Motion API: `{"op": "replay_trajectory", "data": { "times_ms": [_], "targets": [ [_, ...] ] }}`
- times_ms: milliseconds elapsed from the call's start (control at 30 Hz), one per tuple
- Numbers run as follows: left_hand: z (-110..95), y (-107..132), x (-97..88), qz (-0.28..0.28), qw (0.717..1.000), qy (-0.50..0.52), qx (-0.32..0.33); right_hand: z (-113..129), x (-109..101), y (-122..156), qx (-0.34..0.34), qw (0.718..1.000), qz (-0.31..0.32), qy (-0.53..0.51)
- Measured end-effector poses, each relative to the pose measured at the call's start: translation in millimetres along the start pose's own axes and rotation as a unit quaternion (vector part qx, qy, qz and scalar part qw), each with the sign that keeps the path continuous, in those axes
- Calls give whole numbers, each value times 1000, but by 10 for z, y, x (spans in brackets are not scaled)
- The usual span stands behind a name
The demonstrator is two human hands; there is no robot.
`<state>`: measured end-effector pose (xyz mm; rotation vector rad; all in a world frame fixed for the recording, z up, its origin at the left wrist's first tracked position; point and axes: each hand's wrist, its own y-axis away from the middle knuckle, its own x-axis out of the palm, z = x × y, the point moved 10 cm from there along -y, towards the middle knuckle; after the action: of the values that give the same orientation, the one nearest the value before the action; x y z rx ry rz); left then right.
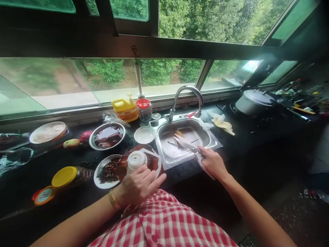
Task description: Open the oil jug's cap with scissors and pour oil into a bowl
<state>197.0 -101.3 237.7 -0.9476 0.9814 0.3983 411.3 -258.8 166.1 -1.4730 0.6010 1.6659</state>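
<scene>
Black counter (177,177), droplet-specked. Right hand (212,162) closed round scissors (194,149), blades parted over sink (168,164); left hand (140,185) half-open against jug (138,160) left of sink, grip unclear. Slack grip could drop scissors; stray nudge could tip jug.

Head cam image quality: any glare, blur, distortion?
Head view: backlit through the windows, with a bright glare patch toward the right; the counter sinks into deep shadow at right; wide-angle stretch, with smearing near the side edges; the scissors and sink look clearer.
</scene>
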Motion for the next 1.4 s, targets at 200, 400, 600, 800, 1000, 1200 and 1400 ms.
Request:
{"op": "replay_trajectory", "data": {
  "times_ms": [200, 400, 600, 800, 1000, 1200, 1400],
  "targets": [
    [32, 159, -237, 26, 988, 130, 77, 932, -161, -14, -26, 911, 67, -407],
    [367, 504, -543, -105, 953, 205, -196, 2030, -334, -323, -144, 853, 103, -491],
    [770, 815, -531, -98, 884, 103, -444, 2686, -151, -514, -255, 791, 221, -510],
    [708, 595, -388, -26, 883, 53, -465, 2636, -52, -446, -261, 730, 317, -546],
    [769, 425, -134, -1, 906, 111, -408, 2247, -164, -361, -247, 742, 263, -566],
    [980, 166, -37, 132, 896, 283, -314, 2051, -108, -263, -200, 728, 232, -613],
    [730, 51, -256, 148, 851, -16, -503, 1734, -20, -447, -159, 731, 186, -637]
  ]
}}
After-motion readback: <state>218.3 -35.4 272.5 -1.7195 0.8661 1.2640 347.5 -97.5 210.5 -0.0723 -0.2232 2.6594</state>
